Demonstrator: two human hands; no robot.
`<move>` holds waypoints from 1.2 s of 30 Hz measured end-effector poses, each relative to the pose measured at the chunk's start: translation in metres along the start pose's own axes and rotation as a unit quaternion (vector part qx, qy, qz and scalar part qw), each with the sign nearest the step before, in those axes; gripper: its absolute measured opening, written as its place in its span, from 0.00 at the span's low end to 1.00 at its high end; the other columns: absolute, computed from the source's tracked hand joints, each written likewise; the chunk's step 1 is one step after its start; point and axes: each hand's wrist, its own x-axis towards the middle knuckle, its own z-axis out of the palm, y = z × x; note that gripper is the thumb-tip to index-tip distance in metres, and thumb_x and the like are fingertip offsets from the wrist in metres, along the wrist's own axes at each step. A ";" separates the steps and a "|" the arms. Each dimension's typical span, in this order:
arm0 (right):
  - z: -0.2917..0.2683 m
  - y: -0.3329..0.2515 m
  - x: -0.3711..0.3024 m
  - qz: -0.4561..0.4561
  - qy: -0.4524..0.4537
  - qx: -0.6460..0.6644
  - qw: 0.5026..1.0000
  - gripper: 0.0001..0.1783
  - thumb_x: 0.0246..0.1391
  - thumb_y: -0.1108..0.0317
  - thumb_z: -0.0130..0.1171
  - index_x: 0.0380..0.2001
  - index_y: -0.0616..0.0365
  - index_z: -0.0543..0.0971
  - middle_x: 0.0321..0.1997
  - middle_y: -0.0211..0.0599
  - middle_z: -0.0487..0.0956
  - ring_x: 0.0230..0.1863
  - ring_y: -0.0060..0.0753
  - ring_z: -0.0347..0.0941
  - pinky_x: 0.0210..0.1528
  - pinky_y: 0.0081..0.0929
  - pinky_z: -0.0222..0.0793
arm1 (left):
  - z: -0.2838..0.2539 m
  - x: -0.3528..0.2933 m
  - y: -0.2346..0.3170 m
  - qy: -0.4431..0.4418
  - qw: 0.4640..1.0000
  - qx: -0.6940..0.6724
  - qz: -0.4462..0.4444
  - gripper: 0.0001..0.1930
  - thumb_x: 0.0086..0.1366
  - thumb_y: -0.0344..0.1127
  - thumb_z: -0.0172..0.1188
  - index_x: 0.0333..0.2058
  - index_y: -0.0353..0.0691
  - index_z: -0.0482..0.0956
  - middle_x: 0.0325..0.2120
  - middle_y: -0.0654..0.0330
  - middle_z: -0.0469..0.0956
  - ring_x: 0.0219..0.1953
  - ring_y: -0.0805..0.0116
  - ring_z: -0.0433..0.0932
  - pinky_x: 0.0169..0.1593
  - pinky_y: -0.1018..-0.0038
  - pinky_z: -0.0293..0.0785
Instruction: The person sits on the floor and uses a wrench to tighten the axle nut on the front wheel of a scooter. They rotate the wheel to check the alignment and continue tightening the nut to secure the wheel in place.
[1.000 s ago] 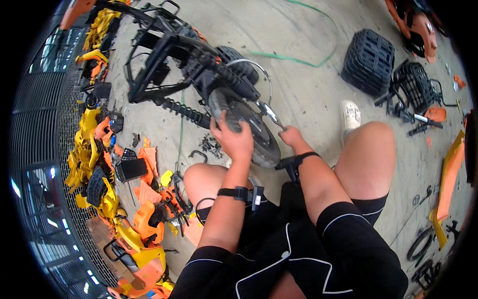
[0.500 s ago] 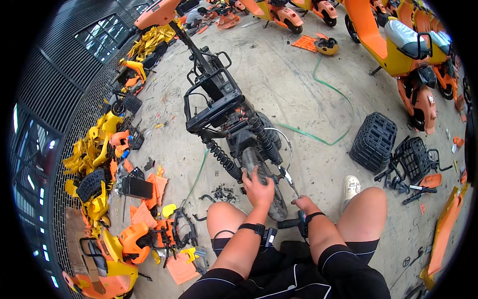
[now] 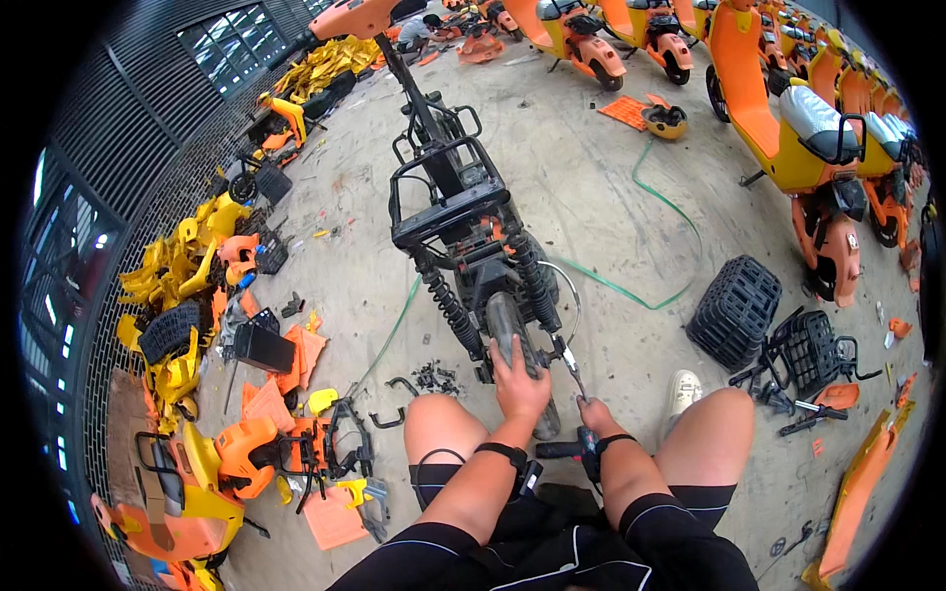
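Note:
A stripped scooter frame (image 3: 448, 212) stands in front of me with its rear wheel (image 3: 505, 320) toward my knees. My left hand (image 3: 519, 384) lies on the tyre, fingers stretched along it and apart. To its right, my right hand (image 3: 595, 416) is closed round the near end of a thin metal rod-like tool (image 3: 574, 376). This tool points up to the lower end of the right shock absorber (image 3: 533, 286). A dark handle (image 3: 559, 450) shows left of my right wrist; whether it belongs to the held tool I cannot tell. The left shock absorber (image 3: 448, 307) is attached too.
Small loose parts (image 3: 431, 378) lie left of the wheel, near a black box (image 3: 260, 345) and orange panels. Black crates (image 3: 734, 312) and metal racks (image 3: 810, 355) are on the right. A green hose (image 3: 662, 300) crosses the floor. Scooters (image 3: 778, 118) stand in rows behind.
The whole view has shifted, so the scooter appears slightly farther right. My left hand's fingers look straighter on the tyre. My right hand keeps its grip on the thin tool.

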 end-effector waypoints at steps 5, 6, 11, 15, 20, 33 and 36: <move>0.002 0.004 0.006 -0.006 -0.023 -0.017 1.000 0.37 0.64 0.41 0.48 0.46 0.73 0.76 0.47 0.71 0.78 0.54 0.65 0.74 0.56 0.47 0.69 | -0.004 0.006 0.000 -0.028 0.999 0.010 -0.018 0.41 0.52 0.38 0.63 0.67 0.56 0.63 0.70 0.45 0.50 0.64 0.37 0.64 0.57 0.52 0.73; 0.004 0.007 0.010 -0.008 -0.022 -0.021 0.999 0.36 0.64 0.41 0.48 0.46 0.73 0.76 0.46 0.70 0.78 0.54 0.65 0.74 0.56 0.47 0.69 | -0.004 0.006 0.000 -0.032 0.999 0.013 -0.024 0.41 0.52 0.39 0.63 0.67 0.56 0.63 0.70 0.46 0.50 0.64 0.38 0.64 0.57 0.52 0.73; 0.012 0.017 0.021 -0.008 -0.021 -0.021 1.000 0.34 0.64 0.43 0.49 0.44 0.72 0.77 0.40 0.66 0.80 0.48 0.61 0.78 0.51 0.46 0.72 | -0.004 0.008 -0.001 -0.025 0.999 0.015 -0.019 0.41 0.52 0.40 0.64 0.67 0.56 0.63 0.71 0.48 0.50 0.63 0.40 0.64 0.57 0.53 0.73; 0.019 0.023 0.030 -0.011 -0.032 -0.017 0.999 0.32 0.64 0.45 0.49 0.42 0.71 0.77 0.38 0.63 0.81 0.43 0.56 0.81 0.46 0.46 0.74 | -0.005 0.011 -0.003 -0.015 1.000 0.017 -0.012 0.41 0.51 0.40 0.63 0.67 0.55 0.64 0.70 0.47 0.51 0.61 0.38 0.67 0.56 0.53 0.73; 0.011 0.036 0.041 -0.008 -0.027 -0.043 0.999 0.29 0.62 0.49 0.50 0.40 0.71 0.78 0.40 0.63 0.81 0.45 0.56 0.80 0.48 0.47 0.74 | -0.002 0.014 0.009 -0.029 0.999 0.012 -0.012 0.40 0.52 0.40 0.63 0.67 0.56 0.64 0.70 0.48 0.50 0.63 0.40 0.65 0.57 0.53 0.73; 0.014 0.017 0.012 0.066 0.018 -0.069 0.995 0.26 0.46 0.53 0.59 0.38 0.68 0.82 0.42 0.59 0.82 0.46 0.62 0.78 0.51 0.43 0.74 | -0.003 0.015 -0.002 -0.010 1.000 -0.010 0.009 0.38 0.52 0.39 0.63 0.66 0.53 0.66 0.70 0.46 0.52 0.61 0.38 0.66 0.55 0.53 0.75; 0.013 -0.003 0.004 0.089 -0.051 -0.047 0.994 0.27 0.45 0.53 0.61 0.39 0.68 0.82 0.42 0.58 0.83 0.47 0.58 0.79 0.52 0.42 0.74 | -0.007 0.018 -0.008 -0.027 0.999 -0.010 -0.026 0.37 0.54 0.39 0.63 0.66 0.53 0.66 0.69 0.48 0.52 0.65 0.39 0.62 0.57 0.52 0.72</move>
